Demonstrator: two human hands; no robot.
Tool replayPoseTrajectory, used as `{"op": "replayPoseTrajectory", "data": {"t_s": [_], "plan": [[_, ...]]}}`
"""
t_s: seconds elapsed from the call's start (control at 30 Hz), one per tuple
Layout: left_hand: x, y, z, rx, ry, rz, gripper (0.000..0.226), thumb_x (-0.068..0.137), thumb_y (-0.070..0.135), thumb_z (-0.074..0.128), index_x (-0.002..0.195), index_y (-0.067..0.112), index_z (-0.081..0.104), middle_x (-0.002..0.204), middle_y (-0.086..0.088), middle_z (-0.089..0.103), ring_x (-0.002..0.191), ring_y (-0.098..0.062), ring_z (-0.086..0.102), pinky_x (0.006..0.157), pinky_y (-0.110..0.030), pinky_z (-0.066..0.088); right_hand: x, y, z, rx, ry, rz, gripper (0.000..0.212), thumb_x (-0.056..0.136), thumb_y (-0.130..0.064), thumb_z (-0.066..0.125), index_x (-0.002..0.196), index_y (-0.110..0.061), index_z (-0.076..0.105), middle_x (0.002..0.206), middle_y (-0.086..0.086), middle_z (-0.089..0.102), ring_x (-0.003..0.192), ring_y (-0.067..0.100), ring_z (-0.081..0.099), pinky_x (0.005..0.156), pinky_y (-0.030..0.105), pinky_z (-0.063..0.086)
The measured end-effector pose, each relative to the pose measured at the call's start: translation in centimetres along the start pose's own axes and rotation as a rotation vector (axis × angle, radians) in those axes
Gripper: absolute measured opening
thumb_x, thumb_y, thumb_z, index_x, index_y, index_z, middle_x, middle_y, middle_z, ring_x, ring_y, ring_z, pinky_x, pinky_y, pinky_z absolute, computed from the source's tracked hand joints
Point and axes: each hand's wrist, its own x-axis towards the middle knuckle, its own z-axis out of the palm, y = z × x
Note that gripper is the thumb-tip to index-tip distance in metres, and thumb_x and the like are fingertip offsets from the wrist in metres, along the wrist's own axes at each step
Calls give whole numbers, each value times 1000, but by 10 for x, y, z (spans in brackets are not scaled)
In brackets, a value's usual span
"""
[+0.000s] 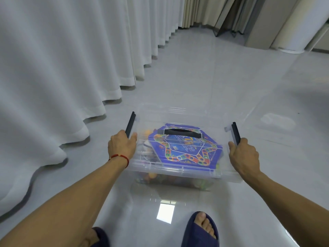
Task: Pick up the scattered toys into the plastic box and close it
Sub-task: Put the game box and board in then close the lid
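A clear plastic box (178,172) stands on the glossy floor in front of me, its transparent lid (179,113) on top with a black handle (182,133). Through the lid I see a blue game board (185,152) and small colourful toys (153,176) beneath it. My left hand (122,145) grips the black left side latch (130,123), which stands tipped up. On the other side my right hand (244,154) grips the black right latch (235,132), also raised.
White curtains (62,68) hang down to the floor along the left. A white column (292,24) and a dark glass panel (226,20) stand at the far right. My feet in dark blue slippers (200,230) are just behind the box.
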Motion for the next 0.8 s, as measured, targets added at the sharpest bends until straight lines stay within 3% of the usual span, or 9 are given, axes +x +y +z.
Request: {"op": "replayPoseTrajectory", "data": {"t_s": [0.1,0.17,0.4,0.5,0.57,0.63,0.7,0.8], "plan": [[17,-3,-13,-261,-316,-133,33,82,36,62,100,8,61,97,-14,66,85,-35,65,77,-45,59,16,4,-6,130,-140,51,38,96,-35,56,115,-4,47,110,22,62,91,43,63,80,48,55],[19,-5,-21,-352,-406,-204,30,75,24,66,99,7,59,99,-18,64,87,-37,66,70,-52,60,22,6,-11,176,-200,57,34,93,-32,60,113,-7,50,106,19,63,88,39,64,77,52,59],[-3,-9,-68,-521,-394,-298,35,73,10,70,104,2,56,103,-22,61,80,-34,62,60,-43,56,14,-5,-38,348,-223,44,21,83,-25,62,92,-6,59,76,21,67,66,39,67,57,52,60],[-11,-8,-107,-595,-406,-291,49,65,12,75,109,2,56,103,-19,63,85,-35,65,68,-49,58,-1,-28,-74,435,-278,14,14,83,-15,62,83,-1,58,63,18,55,53,28,51,49,39,49],[-16,-9,-141,-657,-400,-274,55,61,20,77,110,1,59,92,-15,65,75,-32,66,63,-41,56,-12,-49,-102,454,-301,-14,11,88,-7,62,84,2,59,64,17,53,54,26,48,49,34,45],[-31,-3,-182,-752,-431,-316,49,60,35,75,99,6,65,74,-9,61,53,-25,60,54,-31,50,-25,-73,-129,455,-293,-69,10,90,-4,60,85,3,60,66,17,52,54,26,48,47,30,43],[-54,1,-226,-835,-426,-344,28,74,42,62,78,14,63,59,-5,55,39,-20,51,43,-21,44,-40,-103,-153,453,-304,-134,9,92,-3,59,86,4,59,67,16,51,52,24,45,45,27,40],[-81,-10,-280,-841,-344,-398,34,80,45,51,65,14,53,52,-4,49,42,-21,46,43,-19,43,-56,-146,-170,439,-283,-220,10,91,-3,60,87,5,61,71,18,54,54,25,48,50,30,44]]}}
